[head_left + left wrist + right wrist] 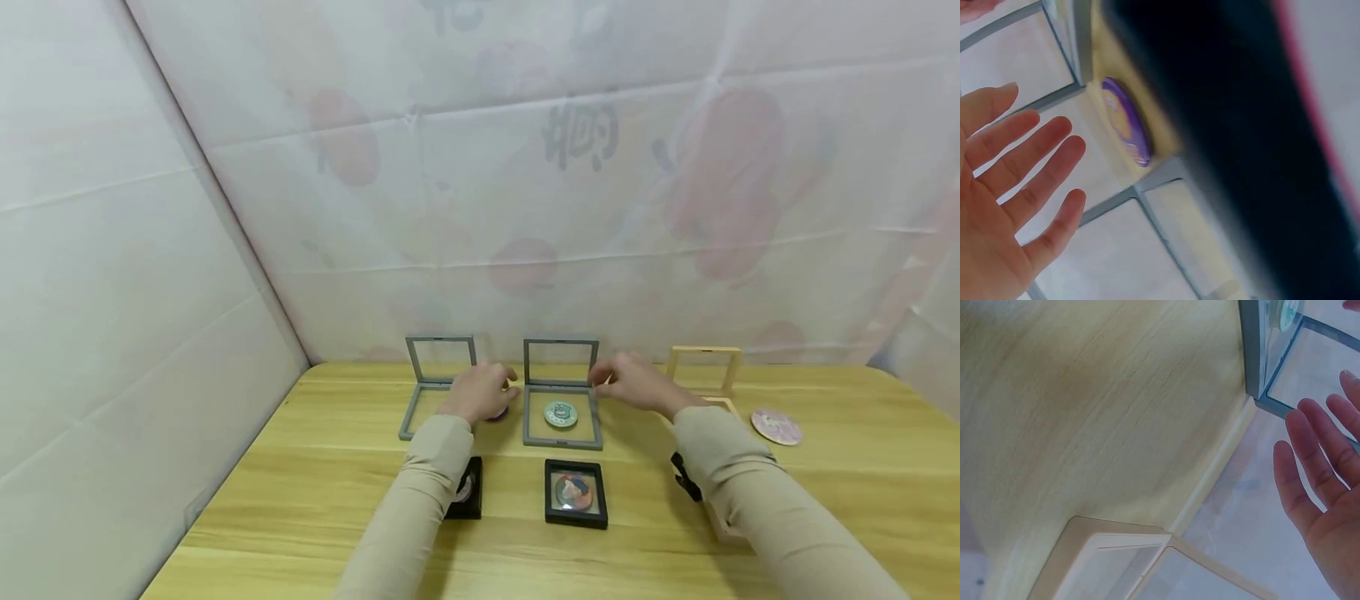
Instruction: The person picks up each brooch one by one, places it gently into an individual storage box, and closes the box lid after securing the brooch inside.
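A grey hinged display frame (562, 446) lies opened in the middle, its lid raised, with a round green badge (561, 414) in its lower half. My left hand (478, 392) hovers between it and a second opened grey frame (405, 421), fingers spread in the left wrist view and holding nothing. Below that hand lies a purple-edged badge (1125, 122), partly hidden in the head view. At the middle frame's right edge is my right hand (633, 382), its fingers extended and empty; whether they touch the lid I cannot tell.
An opened beige frame (705, 350) stands to the right, partly behind my right sleeve, beside a pink badge (777, 427). Nearer me lie a black frame with a colourful badge (551, 515) and another black frame (474, 504), half covered by my left sleeve. A fabric wall (465, 217) rises behind.
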A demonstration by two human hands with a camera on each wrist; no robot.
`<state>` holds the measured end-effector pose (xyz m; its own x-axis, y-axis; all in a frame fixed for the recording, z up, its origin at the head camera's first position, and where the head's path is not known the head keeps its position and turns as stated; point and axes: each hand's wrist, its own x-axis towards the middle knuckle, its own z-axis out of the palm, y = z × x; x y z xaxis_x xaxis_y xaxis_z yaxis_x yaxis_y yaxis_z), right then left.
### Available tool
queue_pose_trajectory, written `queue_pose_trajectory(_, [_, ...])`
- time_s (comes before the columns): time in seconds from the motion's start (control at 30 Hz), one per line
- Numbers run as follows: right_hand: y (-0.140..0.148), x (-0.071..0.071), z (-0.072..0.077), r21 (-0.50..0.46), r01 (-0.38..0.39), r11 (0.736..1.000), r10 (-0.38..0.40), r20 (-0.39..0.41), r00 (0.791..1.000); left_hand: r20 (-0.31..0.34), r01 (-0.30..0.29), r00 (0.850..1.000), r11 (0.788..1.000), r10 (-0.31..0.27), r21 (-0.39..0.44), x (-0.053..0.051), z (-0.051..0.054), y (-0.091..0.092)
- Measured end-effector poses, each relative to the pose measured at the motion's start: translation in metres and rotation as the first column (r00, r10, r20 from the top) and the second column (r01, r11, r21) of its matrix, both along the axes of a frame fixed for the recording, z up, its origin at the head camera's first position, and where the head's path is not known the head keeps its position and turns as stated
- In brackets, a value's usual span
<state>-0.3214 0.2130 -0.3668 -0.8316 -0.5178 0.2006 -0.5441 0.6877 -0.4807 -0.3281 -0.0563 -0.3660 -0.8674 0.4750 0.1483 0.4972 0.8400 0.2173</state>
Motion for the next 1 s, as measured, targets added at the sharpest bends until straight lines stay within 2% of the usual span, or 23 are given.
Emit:
queue_pose_trajectory(0.13, [0.003,0.000,0.001,-0.050,0.024,0.998,-0.021,0.070,0.997,0.015,-0.008,1.000,0.999,0.007,0.044,-0.001,-0.001,-0.002])
queue_pose_trajectory(0.23, [0.005,0.001,0.002,-0.070,0.038,0.997,-0.031,0.092,0.995,0.019,-0.005,1.000,0.996,0.003,0.089,-0.001,0.000,-0.002])
queue_pose_trajectory(0.57, [0.010,0.004,0.005,-0.117,0.175,0.978,-0.165,0.084,0.983,0.036,-0.046,0.999,0.972,0.039,0.232,-0.004,0.006,0.005])
queue_pose_trajectory(0.77, [0.010,0.007,0.010,-0.128,0.218,0.968,-0.209,0.080,0.975,0.014,-0.064,0.998,0.964,0.062,0.260,-0.006,0.009,0.009])
queue_pose_trajectory(0.8, [0.009,0.007,0.010,-0.133,0.225,0.965,-0.215,0.086,0.973,-0.009,-0.054,0.998,0.963,0.058,0.264,-0.008,0.006,0.008])
queue_pose_trajectory(0.87, [0.009,0.007,0.011,-0.143,0.239,0.960,-0.226,0.101,0.969,-0.017,-0.056,0.998,0.963,0.063,0.264,-0.007,0.008,0.009])
queue_pose_trajectory(1.0, [0.008,0.007,0.012,-0.181,0.262,0.948,-0.237,0.150,0.960,-0.003,-0.065,0.998,0.959,0.068,0.276,-0.005,0.010,0.009])
